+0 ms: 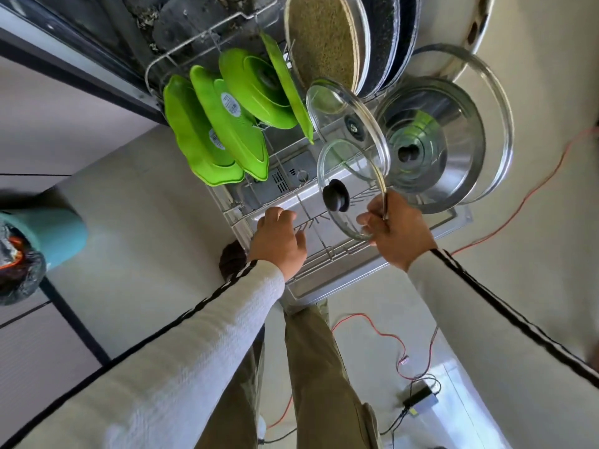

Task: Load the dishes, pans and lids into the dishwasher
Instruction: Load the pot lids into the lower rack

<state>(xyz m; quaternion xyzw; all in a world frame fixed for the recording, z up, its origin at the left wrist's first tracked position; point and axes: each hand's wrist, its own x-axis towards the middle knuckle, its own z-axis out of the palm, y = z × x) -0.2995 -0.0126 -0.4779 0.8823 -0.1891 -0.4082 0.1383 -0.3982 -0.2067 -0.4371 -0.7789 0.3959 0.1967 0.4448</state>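
Observation:
The dishwasher's wire rack (327, 254) is pulled out over the open door. Several green plates (227, 124) stand in its left rows. My right hand (398, 228) pinches the rim of a small glass lid with a black knob (353, 176), holding it upright over the rack's front. Behind it stands another glass lid (343, 115). A large steel lid (447, 147) and a big glass lid (499, 124) lean at the right. Pans (324, 37) stand at the back. My left hand (278, 238) rests with curled fingers on the rack's front wires.
A teal bin with a black liner (39, 241) stands on the floor at the left. Red and black cables (398, 351) and a small power adapter (421, 396) lie on the floor to the right. My legs (317, 367) are below the dishwasher door.

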